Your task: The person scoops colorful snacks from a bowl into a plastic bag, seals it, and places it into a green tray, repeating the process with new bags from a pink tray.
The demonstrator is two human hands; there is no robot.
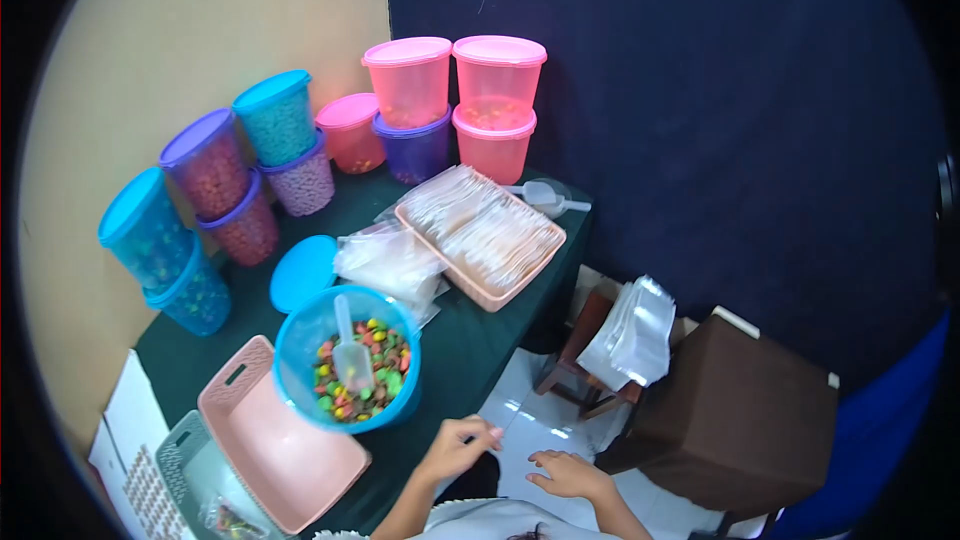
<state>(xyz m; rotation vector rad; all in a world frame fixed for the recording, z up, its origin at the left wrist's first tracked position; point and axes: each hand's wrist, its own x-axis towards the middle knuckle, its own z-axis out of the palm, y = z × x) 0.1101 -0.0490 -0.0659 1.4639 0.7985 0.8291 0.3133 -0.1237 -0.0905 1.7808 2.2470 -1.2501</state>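
Observation:
My left hand (460, 448) is in the air by the table's front edge, its fingers loosely bent, with nothing visible in them. To its right, my right hand (570, 475) hovers over the floor with fingers apart, empty. Nearest to the left hand is a blue tub (400, 405) without its lid. Small multicoloured pieces (385, 360) lie in it, and a clear scoop (352, 360) rests on them, handle up. The tub's blue lid (304, 273) lies flat behind it. A pink basket (285, 440) stands left of the tub.
Stacked lidded tubs (410, 80) line the back and left. A pink tray (490, 295) holds white packets, beside plastic bags (390, 265) and more scoops (550, 198). A grey-green basket (180, 450) is front left. Silvery pouches (632, 335) lie on a stool near a brown-covered block (740, 410).

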